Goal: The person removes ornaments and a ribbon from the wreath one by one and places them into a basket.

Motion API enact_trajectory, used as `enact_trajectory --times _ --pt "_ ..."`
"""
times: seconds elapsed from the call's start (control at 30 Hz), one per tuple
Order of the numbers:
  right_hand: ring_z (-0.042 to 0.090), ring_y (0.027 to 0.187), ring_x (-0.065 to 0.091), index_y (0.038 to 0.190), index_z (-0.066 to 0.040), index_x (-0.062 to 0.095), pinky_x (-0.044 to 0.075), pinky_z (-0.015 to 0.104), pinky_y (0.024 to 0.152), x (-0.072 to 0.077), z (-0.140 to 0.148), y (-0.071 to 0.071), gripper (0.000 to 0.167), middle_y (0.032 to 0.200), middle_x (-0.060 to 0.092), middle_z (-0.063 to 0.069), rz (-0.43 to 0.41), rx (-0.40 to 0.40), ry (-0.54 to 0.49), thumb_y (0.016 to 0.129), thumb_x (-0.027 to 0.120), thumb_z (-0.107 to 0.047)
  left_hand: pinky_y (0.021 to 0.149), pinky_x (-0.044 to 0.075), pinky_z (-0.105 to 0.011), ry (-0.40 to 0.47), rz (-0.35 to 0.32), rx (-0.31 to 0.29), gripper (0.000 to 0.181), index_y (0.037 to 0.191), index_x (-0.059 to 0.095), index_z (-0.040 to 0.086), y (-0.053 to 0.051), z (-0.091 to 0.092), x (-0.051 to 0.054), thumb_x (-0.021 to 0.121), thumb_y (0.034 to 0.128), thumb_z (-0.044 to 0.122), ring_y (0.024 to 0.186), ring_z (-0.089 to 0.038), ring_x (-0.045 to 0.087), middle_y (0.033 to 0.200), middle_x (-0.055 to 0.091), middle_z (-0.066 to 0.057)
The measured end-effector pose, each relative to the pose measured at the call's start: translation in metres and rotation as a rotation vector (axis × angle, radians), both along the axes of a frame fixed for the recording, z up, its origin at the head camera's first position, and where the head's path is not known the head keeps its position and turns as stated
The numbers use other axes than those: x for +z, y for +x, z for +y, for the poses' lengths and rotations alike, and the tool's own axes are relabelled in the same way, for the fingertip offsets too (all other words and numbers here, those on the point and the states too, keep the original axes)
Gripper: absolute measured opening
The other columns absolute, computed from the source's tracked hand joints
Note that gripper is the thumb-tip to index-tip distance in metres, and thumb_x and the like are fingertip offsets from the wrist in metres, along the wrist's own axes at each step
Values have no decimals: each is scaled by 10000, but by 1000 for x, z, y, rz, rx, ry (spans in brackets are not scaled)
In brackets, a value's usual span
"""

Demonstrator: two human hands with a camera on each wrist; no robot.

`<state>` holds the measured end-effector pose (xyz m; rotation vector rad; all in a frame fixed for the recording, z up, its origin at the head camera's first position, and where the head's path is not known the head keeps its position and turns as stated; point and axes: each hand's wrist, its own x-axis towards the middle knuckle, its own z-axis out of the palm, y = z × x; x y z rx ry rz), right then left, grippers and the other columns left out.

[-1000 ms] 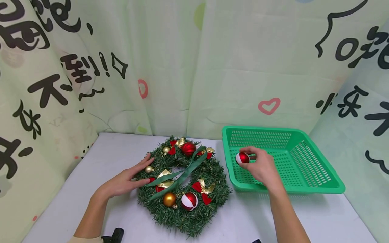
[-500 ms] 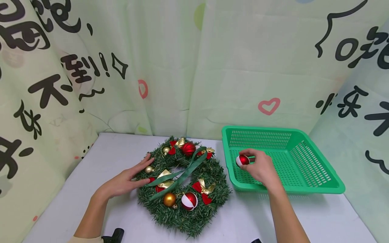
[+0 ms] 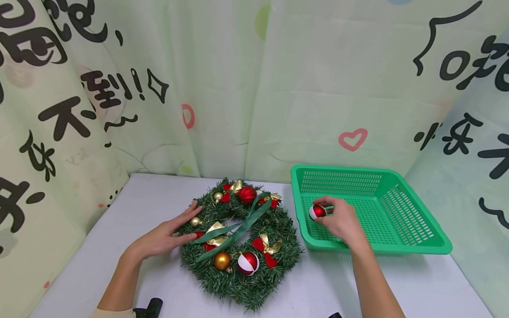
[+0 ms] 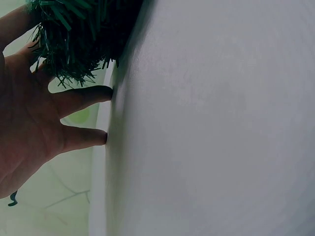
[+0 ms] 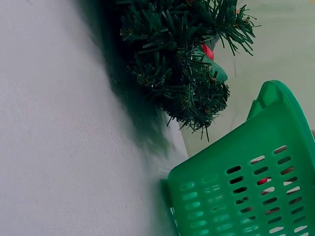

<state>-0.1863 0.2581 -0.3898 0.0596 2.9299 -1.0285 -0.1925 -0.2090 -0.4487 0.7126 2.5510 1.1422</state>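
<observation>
A round green wreath lies on the table, trimmed with red and gold bows, several baubles and a loose green ribbon. My left hand rests against its left side with fingers spread. In the left wrist view, two fingertips touch the tabletop beside the greenery. Over the left part of a green plastic basket, my right hand pinches a red and white Christmas bauble between thumb and fingers. Basket slots in the right wrist view show only bits of red and skin behind them.
The white table ends at the back against a pale green printed curtain, which also hangs at both sides. The basket stands right of the wreath, a narrow gap between them. A dark wrist device shows by the left sleeve.
My right hand has sunk slightly lower into the basket with the bauble still pinched. The left hand and the wreath stay where they were.
</observation>
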Motion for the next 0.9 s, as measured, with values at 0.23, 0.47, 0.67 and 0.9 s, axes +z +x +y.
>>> enact_trajectory --times 0.23,0.47,0.67,0.9 --pt "437 1223 632 1335 -66 681 582 511 864 0 0 0 426 1336 663 231 -16 12 -7 915 754 -74 1183 277 -719 0 -2 -1 745 1675 250 280 0 0 0 617 1046 434 1579 -451 188 1767 64 -59" --pt "441 1246 630 1359 -63 666 582 530 899 1 0 1 444 1369 639 252 -21 21 -18 920 737 -64 1183 273 -724 -2 -5 -1 742 1676 248 282 -1 0 -1 617 1048 423 1580 -452 183 1767 65 -55" --pt "451 1242 628 1354 -57 667 593 519 879 3 -1 2 438 1369 635 261 -15 28 -23 923 745 -65 1186 274 -719 -1 2 -3 742 1675 250 281 -2 0 -2 617 1047 425 1579 -452 187 1767 67 -55" --pt "441 1253 626 1357 -64 667 591 515 895 2 -1 2 442 1377 635 251 -27 20 -26 922 740 -58 1187 270 -719 4 -2 -5 742 1675 249 284 -1 0 -2 618 1047 425 1580 -451 184 1767 63 -56"
